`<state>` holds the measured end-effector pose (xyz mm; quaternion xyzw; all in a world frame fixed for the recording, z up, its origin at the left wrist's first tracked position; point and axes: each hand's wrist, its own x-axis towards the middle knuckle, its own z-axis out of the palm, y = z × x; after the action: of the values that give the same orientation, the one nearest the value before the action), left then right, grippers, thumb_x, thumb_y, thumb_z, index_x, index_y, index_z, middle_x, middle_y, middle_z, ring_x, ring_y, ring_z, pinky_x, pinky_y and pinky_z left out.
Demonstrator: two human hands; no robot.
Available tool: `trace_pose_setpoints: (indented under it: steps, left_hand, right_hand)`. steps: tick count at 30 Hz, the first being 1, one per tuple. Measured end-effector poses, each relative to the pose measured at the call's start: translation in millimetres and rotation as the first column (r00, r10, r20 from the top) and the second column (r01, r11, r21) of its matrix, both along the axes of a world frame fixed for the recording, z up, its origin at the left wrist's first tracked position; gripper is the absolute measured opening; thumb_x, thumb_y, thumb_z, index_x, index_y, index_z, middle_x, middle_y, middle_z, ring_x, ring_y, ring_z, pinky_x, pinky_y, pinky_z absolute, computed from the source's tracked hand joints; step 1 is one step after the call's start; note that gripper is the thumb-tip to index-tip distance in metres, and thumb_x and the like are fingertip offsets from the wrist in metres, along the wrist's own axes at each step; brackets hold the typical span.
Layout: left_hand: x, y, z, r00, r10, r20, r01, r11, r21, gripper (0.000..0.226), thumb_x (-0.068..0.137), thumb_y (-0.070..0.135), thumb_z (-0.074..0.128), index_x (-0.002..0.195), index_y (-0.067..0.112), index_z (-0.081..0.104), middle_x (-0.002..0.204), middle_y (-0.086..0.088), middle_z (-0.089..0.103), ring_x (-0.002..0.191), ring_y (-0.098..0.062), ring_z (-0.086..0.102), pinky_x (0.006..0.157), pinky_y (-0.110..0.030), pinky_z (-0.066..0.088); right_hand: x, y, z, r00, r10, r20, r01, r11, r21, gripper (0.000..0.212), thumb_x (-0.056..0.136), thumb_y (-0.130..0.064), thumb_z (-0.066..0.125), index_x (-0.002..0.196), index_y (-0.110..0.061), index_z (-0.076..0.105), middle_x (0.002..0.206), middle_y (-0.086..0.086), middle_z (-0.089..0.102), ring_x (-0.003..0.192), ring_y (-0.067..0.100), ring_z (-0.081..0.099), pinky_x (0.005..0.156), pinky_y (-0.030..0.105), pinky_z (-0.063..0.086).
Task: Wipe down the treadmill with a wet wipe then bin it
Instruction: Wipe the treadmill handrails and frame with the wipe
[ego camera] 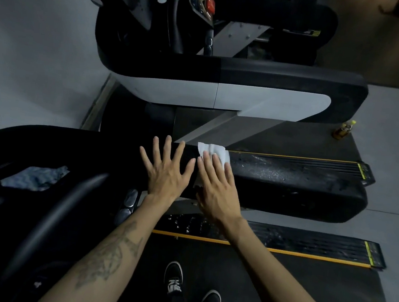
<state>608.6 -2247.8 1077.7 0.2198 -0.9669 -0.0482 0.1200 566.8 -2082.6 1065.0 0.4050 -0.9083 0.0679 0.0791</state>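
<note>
I stand on the treadmill belt [277,294], facing its black side handrail [288,184]. A white wet wipe [214,151] lies flat on top of that rail. My right hand [216,187] presses on the wipe with straight fingers, covering its near half. Just to the left, my left hand [167,169] rests flat on the rail with fingers spread, holding nothing. The rail surface right of the wipe shows wet streaks.
A crumpled blue-white cloth [34,177] sits in the console tray at the left. A second treadmill [225,84] stands beyond the rail. A small yellow-capped bottle [343,129] stands on the floor at the right. My two shoes [190,295] are on the belt.
</note>
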Motion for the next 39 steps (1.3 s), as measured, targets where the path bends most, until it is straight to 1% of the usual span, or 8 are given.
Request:
trace_pose_setpoints:
  steps: [6,12,18,24,28,31,34,39]
  left_hand:
    - [-0.7,-0.3,1.5,1.000,0.003,0.014,-0.003,1.000,0.012,0.073,0.101,0.066,0.019,0.156,0.024,0.041,0.166,-0.015,0.030,0.157,-0.040,0.010,0.120,-0.071,0.001]
    - [1.0,-1.6,0.5,1.000,-0.014,0.010,0.013,1.000,0.012,0.072,0.101,0.065,0.019,0.156,0.024,0.041,0.166,-0.015,0.030,0.157,-0.041,0.011,0.120,-0.071,0.002]
    - [0.2,-0.8,0.2,1.000,-0.008,0.011,0.008,1.000,0.026,0.072,0.101,0.066,0.019,0.157,0.024,0.040,0.166,-0.016,0.029,0.157,-0.041,0.010,0.120,-0.071,0.000]
    - [0.2,-2.4,-1.0,1.000,-0.011,0.006,0.010,1.000,0.027,0.073,0.101,0.066,0.018,0.157,0.024,0.040,0.166,-0.016,0.029,0.157,-0.041,0.010,0.121,-0.070,0.000]
    - [-0.2,-2.1,-0.9,1.000,-0.012,0.010,0.012,0.999,0.033,0.074,0.101,0.067,0.018,0.158,0.024,0.038,0.167,-0.015,0.028,0.157,-0.041,0.008,0.121,-0.070,-0.002]
    - [-0.2,-2.0,-1.0,1.000,-0.009,0.008,0.008,1.000,0.030,0.073,0.101,0.066,0.019,0.157,0.024,0.039,0.166,-0.016,0.029,0.157,-0.041,0.010,0.121,-0.070,0.000]
    - [-0.1,-2.4,-2.0,1.000,-0.014,-0.002,0.014,1.000,0.022,0.072,0.101,0.066,0.019,0.156,0.024,0.040,0.166,-0.016,0.030,0.157,-0.041,0.011,0.121,-0.071,0.001]
    - [-0.4,-3.2,-3.1,1.000,-0.016,0.001,0.016,0.999,0.030,0.073,0.102,0.067,0.018,0.157,0.025,0.038,0.167,-0.015,0.028,0.157,-0.041,0.008,0.121,-0.070,-0.002]
  right_hand:
    - [19.7,2.9,-8.9,0.986,-0.162,0.048,0.164,0.985,-0.052,0.087,0.094,-0.033,0.058,0.163,-0.006,0.012,0.171,0.017,0.002,0.158,0.033,-0.001,0.126,0.055,0.016]
    - [0.4,-1.3,1.7,1.000,-0.023,0.018,0.023,1.000,0.010,0.088,0.094,-0.034,0.060,0.164,-0.012,0.011,0.172,0.011,0.002,0.159,0.028,-0.001,0.128,0.054,0.010]
    - [25.6,0.5,-8.0,0.979,-0.190,0.074,0.195,0.979,-0.063,0.088,0.094,-0.036,0.056,0.163,-0.003,0.011,0.171,0.018,0.002,0.158,0.032,-0.001,0.127,0.054,0.017]
    - [7.0,-1.0,1.2,0.994,-0.100,0.047,0.101,0.994,-0.034,0.085,0.094,-0.037,0.059,0.164,-0.018,0.016,0.172,0.008,0.007,0.159,0.027,0.002,0.126,0.056,0.013]
    - [20.8,11.6,-5.9,0.964,-0.257,0.065,0.262,0.962,-0.076,0.087,0.094,-0.035,0.058,0.164,-0.009,0.013,0.171,0.015,0.005,0.159,0.029,0.001,0.128,0.050,0.014]
    - [24.4,0.6,-6.8,0.974,-0.216,0.070,0.223,0.968,-0.111,0.085,0.094,-0.035,0.062,0.161,-0.004,0.021,0.170,0.018,0.012,0.158,0.033,0.009,0.126,0.051,0.019]
    - [4.3,-0.6,-1.5,0.988,-0.151,0.040,0.153,0.986,-0.065,0.081,0.096,-0.038,0.060,0.163,-0.012,0.022,0.171,0.011,0.015,0.158,0.029,0.010,0.127,0.053,0.016]
    - [6.1,16.5,-5.7,0.964,-0.263,0.045,0.267,0.957,-0.111,0.075,0.102,-0.037,0.050,0.163,-0.006,0.018,0.170,0.015,0.011,0.159,0.026,0.006,0.129,0.045,0.013]
